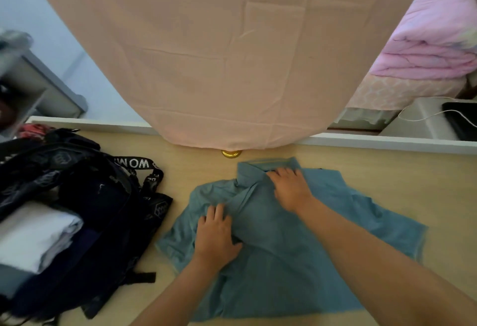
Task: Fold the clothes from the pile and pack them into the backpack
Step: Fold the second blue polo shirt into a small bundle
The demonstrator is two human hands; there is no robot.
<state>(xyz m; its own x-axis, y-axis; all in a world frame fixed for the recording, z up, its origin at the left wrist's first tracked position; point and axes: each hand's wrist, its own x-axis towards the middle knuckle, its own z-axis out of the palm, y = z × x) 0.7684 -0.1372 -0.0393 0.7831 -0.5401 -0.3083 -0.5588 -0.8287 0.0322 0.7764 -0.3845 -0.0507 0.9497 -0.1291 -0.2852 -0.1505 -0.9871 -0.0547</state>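
Observation:
A teal collared shirt (289, 261) lies spread on the light wooden table (413, 183), collar pointing away from me. My left hand (215, 235) presses flat on the shirt's left chest, fingers straight. Just below the collar, my right hand (290, 187) rests on the cloth with its fingers slightly bent over a fold. A dark navy backpack (98, 209) lies open at the left of the table, with folded white clothes (36, 235) inside it.
A large peach cloth (219, 54) hangs down over the table's far edge, and a gold round object (231, 153) sits just under it. Folded pink bedding (433, 42) lies at the far right. A grey unit (38, 88) stands at the far left.

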